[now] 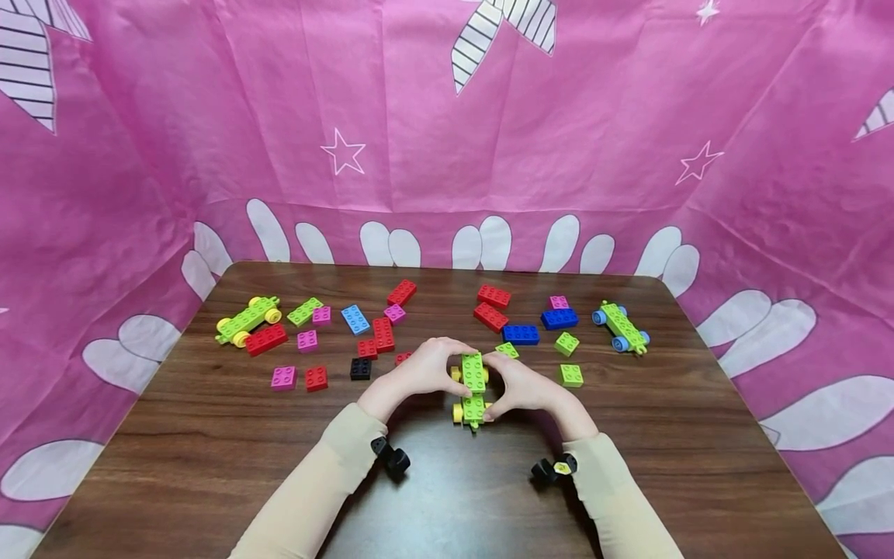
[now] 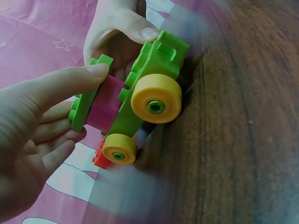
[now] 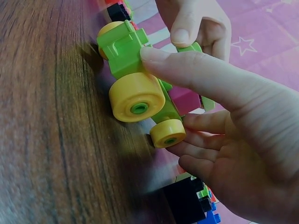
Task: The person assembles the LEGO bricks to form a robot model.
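A lime green toy car base (image 1: 472, 409) with yellow wheels (image 2: 156, 99) stands on the table between my two hands. A pink brick (image 2: 106, 100) sits on the base, and a lime green brick (image 1: 473, 373) lies on top of the pink one. My left hand (image 1: 429, 366) pinches the upper green brick, thumb on one end and fingers at the other. With my right hand (image 1: 522, 382) I hold the car base, the thumb (image 3: 156, 55) against its near end and the fingers curled by its far wheel and the pink brick.
On the left lie another yellow-wheeled base (image 1: 247, 320), a black brick (image 1: 360, 369), and several red and pink bricks. To the right are dark blue bricks (image 1: 521, 335), green bricks (image 1: 571, 376) and a blue-wheeled base (image 1: 623, 328). Pink cloth (image 1: 433, 155) hangs behind the table (image 1: 209, 466).
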`<state>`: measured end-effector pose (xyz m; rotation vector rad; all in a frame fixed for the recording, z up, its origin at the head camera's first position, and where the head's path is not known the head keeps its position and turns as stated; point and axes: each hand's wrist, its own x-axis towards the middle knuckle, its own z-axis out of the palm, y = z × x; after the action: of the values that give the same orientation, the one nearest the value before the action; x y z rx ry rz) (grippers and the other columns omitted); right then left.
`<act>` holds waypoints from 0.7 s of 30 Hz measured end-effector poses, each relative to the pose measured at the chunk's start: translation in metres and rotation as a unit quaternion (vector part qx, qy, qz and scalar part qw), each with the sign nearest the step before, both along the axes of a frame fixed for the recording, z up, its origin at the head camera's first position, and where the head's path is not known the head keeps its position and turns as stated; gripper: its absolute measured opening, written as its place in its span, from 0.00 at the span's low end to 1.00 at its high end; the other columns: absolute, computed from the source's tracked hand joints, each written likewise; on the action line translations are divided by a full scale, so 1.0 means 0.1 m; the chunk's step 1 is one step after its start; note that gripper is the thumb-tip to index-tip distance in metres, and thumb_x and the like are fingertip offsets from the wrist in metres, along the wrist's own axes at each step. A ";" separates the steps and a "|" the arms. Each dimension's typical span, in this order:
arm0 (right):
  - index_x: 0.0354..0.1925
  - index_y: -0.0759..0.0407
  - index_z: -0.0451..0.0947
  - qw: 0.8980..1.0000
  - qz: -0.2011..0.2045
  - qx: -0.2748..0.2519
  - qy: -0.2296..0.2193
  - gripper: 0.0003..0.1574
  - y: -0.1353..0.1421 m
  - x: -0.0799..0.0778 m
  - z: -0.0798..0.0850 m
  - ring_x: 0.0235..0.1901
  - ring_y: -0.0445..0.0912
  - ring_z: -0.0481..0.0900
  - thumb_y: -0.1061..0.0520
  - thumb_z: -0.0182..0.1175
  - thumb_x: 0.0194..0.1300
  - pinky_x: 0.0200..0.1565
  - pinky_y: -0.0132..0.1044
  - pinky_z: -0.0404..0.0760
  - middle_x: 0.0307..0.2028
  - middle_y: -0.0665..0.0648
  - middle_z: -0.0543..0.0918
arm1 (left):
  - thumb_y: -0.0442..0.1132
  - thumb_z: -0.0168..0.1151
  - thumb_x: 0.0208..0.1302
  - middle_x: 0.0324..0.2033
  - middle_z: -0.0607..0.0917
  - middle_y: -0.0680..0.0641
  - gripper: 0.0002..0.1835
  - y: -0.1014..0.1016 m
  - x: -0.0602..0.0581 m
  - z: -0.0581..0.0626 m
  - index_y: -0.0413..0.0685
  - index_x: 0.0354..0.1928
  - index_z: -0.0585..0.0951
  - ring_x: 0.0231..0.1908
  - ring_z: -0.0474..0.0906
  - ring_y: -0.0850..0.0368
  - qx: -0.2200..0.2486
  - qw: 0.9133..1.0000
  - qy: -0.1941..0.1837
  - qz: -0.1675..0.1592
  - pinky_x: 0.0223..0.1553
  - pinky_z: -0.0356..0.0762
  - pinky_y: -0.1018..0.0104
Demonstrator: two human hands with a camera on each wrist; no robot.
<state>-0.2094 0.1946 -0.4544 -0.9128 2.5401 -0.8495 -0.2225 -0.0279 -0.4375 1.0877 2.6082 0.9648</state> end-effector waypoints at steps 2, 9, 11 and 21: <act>0.63 0.68 0.65 1.000 -0.001 0.002 0.000 0.57 0.00 -0.01 -0.01 0.59 0.54 0.70 0.44 0.77 0.40 0.62 0.55 0.68 0.59 0.62 0.73 | 0.47 0.78 0.46 0.54 0.83 0.47 0.34 0.00 -0.01 0.01 0.43 0.57 0.79 0.57 0.75 0.50 -0.005 1.000 -0.004 -0.002 0.61 0.69 0.52; 0.64 0.67 0.65 1.000 -0.005 -0.001 -0.010 0.58 0.01 -0.02 -0.02 0.59 0.55 0.70 0.43 0.76 0.40 0.63 0.55 0.68 0.60 0.62 0.73 | 0.47 0.78 0.46 0.54 0.82 0.46 0.35 0.00 -0.02 0.03 0.43 0.57 0.79 0.57 0.76 0.51 -0.005 1.000 -0.019 -0.003 0.60 0.72 0.55; 0.64 0.67 0.65 1.000 -0.006 0.000 -0.010 0.59 0.01 -0.02 -0.02 0.59 0.55 0.70 0.43 0.76 0.40 0.63 0.56 0.68 0.60 0.62 0.73 | 0.47 0.78 0.46 0.55 0.82 0.46 0.35 0.00 -0.03 0.03 0.42 0.58 0.79 0.57 0.75 0.50 -0.004 1.000 -0.019 -0.005 0.60 0.72 0.55; 0.62 0.68 0.65 1.000 -0.013 0.006 -0.012 0.57 0.00 -0.01 -0.02 0.58 0.55 0.70 0.43 0.76 0.40 0.62 0.55 0.69 0.59 0.63 0.73 | 0.50 0.77 0.47 0.58 0.79 0.45 0.39 -0.04 -0.01 0.00 0.40 0.60 0.76 0.60 0.72 0.49 0.013 1.000 -0.018 0.004 0.63 0.68 0.52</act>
<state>-0.2099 0.1948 -0.4564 -0.8627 2.5382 -0.8474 -0.2236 -0.0314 -0.4376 1.0565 2.5798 1.0138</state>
